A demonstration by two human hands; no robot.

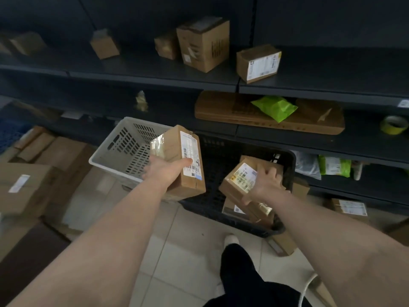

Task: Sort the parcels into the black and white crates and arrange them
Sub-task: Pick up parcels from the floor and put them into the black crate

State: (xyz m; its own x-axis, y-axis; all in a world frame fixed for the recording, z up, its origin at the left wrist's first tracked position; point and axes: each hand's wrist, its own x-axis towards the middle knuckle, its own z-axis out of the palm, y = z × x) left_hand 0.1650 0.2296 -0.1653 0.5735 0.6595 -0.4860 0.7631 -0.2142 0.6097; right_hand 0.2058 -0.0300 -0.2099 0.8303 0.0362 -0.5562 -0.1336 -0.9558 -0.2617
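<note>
Shelves (155, 78) hold unsorted parcels (203, 44); white crate (106, 160) bare; left hand (163, 168) grips tall parcel (174, 142), right hand (265, 185) grips labelled parcel (239, 178) in black crate (210, 209).

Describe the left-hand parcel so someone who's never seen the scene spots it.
Before the dark metal shelving, a white slotted plastic crate and a black plastic crate stand side by side. Above where they meet, the left hand holds a long brown cardboard parcel. Its narrow white barcode label runs lengthwise; the squarer brown parcel in the right hand is down in the black crate.
</note>
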